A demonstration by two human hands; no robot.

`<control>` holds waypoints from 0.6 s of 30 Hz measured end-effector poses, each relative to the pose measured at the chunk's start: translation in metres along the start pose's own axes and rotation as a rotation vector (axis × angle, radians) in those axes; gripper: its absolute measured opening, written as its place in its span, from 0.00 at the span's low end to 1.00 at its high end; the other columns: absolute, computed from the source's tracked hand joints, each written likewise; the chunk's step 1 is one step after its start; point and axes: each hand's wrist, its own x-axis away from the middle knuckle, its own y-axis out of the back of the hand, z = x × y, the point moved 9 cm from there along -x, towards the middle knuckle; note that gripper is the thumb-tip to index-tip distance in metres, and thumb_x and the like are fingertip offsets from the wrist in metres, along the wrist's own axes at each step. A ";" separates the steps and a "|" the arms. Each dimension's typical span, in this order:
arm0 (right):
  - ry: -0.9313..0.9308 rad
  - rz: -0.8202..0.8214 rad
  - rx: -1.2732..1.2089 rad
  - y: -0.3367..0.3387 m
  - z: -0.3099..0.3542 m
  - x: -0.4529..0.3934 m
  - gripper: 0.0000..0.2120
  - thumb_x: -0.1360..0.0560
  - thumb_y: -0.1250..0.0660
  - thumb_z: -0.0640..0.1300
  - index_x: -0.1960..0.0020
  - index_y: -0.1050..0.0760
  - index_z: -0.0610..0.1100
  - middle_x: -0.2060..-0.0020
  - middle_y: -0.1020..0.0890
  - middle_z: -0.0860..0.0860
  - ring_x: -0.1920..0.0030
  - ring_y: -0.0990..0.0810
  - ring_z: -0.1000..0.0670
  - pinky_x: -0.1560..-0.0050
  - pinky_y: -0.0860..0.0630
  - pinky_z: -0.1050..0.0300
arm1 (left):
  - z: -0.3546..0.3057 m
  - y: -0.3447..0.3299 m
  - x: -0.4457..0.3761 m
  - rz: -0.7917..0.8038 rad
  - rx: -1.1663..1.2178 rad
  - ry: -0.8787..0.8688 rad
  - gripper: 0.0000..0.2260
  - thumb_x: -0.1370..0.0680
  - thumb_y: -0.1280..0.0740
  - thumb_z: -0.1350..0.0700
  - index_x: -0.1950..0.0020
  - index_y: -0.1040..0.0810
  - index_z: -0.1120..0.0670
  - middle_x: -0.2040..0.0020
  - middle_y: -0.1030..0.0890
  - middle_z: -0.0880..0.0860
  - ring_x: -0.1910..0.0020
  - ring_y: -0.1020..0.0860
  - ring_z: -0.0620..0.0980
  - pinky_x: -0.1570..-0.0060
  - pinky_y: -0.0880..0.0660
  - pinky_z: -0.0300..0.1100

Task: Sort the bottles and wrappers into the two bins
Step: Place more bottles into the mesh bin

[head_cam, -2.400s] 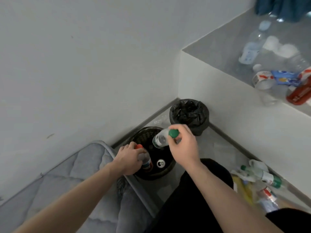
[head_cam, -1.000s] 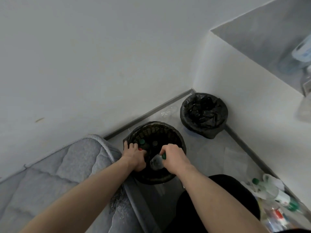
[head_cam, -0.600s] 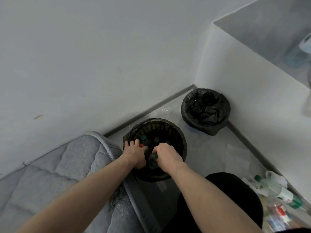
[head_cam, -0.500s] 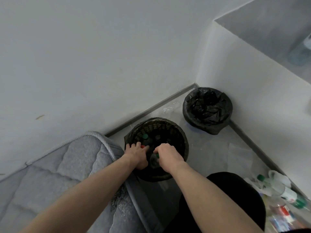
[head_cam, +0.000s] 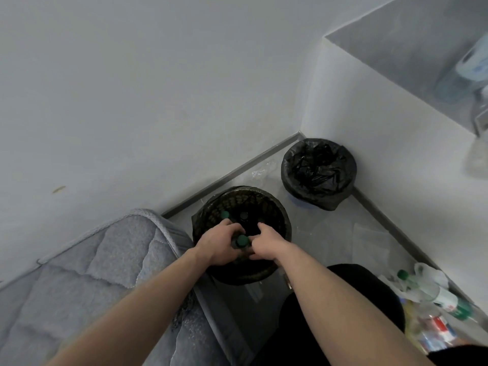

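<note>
Both hands [head_cam: 241, 247] inside mesh bin [head_cam: 274, 207], seemingly gripping green-capped bottle [head_cam: 241, 241].

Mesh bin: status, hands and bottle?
Both hands, left hand and right hand, inside mesh bin. Green-capped bottle between them; grip unclear. Nothing blocking.

Single head-worn view, looking steeply down (wide-angle), close above a floor corner [head_cam: 299, 134], no second view

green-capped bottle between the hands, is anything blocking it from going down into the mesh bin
Nothing visible does. The green-capped bottle is already inside the mesh bin, between the left hand and right hand; other bottle caps sit deeper, off to the far side.
</note>
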 end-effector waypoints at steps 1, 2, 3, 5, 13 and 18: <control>-0.017 -0.025 -0.044 0.005 -0.001 0.004 0.45 0.28 0.33 0.38 0.17 0.51 0.49 0.28 0.27 0.44 0.34 0.23 0.41 0.38 0.20 0.43 | -0.005 -0.002 0.001 0.010 -0.008 -0.032 0.30 0.34 0.35 0.32 0.35 0.25 0.41 0.41 0.28 0.45 0.45 0.23 0.49 0.43 0.24 0.49; -0.033 -0.050 -0.079 0.010 -0.004 0.006 0.42 0.26 0.34 0.37 0.18 0.49 0.50 0.28 0.28 0.44 0.36 0.21 0.40 0.42 0.18 0.43 | -0.009 -0.003 0.001 0.015 -0.021 -0.060 0.26 0.32 0.33 0.33 0.36 0.25 0.40 0.42 0.28 0.44 0.45 0.23 0.49 0.44 0.24 0.50; -0.048 -0.079 -0.106 0.015 -0.007 0.009 0.39 0.25 0.35 0.36 0.18 0.46 0.52 0.28 0.28 0.45 0.37 0.21 0.39 0.46 0.17 0.42 | -0.011 -0.004 0.001 0.015 -0.029 -0.075 0.22 0.30 0.31 0.36 0.38 0.25 0.40 0.42 0.27 0.44 0.45 0.22 0.49 0.44 0.24 0.50; -0.032 -0.173 -0.173 0.029 -0.011 0.008 0.36 0.27 0.35 0.35 0.22 0.39 0.53 0.31 0.26 0.47 0.38 0.20 0.39 0.47 0.16 0.42 | -0.010 -0.001 0.001 -0.022 -0.034 -0.070 0.17 0.29 0.30 0.42 0.41 0.24 0.42 0.43 0.25 0.45 0.45 0.22 0.51 0.44 0.24 0.50; 0.067 -0.691 -0.822 0.103 -0.006 0.048 0.19 0.23 0.43 0.33 0.36 0.28 0.47 0.44 0.23 0.48 0.57 0.18 0.47 0.53 0.16 0.48 | 0.010 0.025 0.002 -0.285 0.115 0.095 0.10 0.33 0.27 0.48 0.55 0.22 0.47 0.54 0.22 0.47 0.52 0.23 0.50 0.52 0.27 0.42; 0.058 -0.739 -0.877 0.113 -0.007 0.059 0.22 0.22 0.45 0.30 0.32 0.28 0.44 0.39 0.24 0.46 0.56 0.19 0.48 0.57 0.17 0.53 | 0.010 0.021 -0.001 -0.252 0.153 0.099 0.08 0.34 0.27 0.50 0.58 0.23 0.45 0.55 0.20 0.47 0.52 0.21 0.50 0.54 0.27 0.40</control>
